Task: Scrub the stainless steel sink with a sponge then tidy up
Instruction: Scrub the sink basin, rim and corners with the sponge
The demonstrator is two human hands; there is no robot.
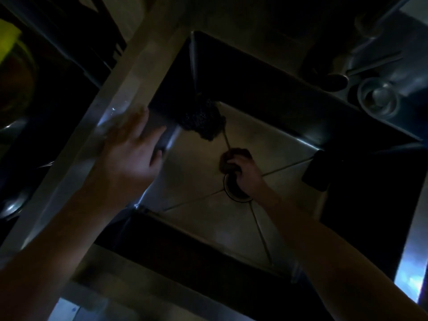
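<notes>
The square stainless steel sink (203, 223) fills the middle of a dim picture, its floor creased by four lines that run to a round metal drain (234, 194) at the centre. The right hand (245, 172) reaches in from five o'clock and is down on the basin floor at the drain's twelve o'clock edge. Its fingers (234, 161) are curled tightly around a dark rounded sponge (225, 164), which is pressed against the steel. The left hand (132, 150) comes in from seven o'clock and lies on the pale steel rim strip (76, 158) at the sink's nine o'clock side. Its fingers (139, 119) are straight, spread and grasp nothing, though the hand is blurred. A dark, coarse tangled scrubber (203, 121) sits in the basin corner at eleven o'clock, just beyond the left hand and well apart from the sponge. A dark flat rectangular object (317, 170) leans against the wall at three o'clock; what it is cannot be told. Outside the basin at two o'clock rests a round metal strainer cup (379, 98), and at the far ten o'clock edge shows a yellow-green object (9, 40).
</notes>
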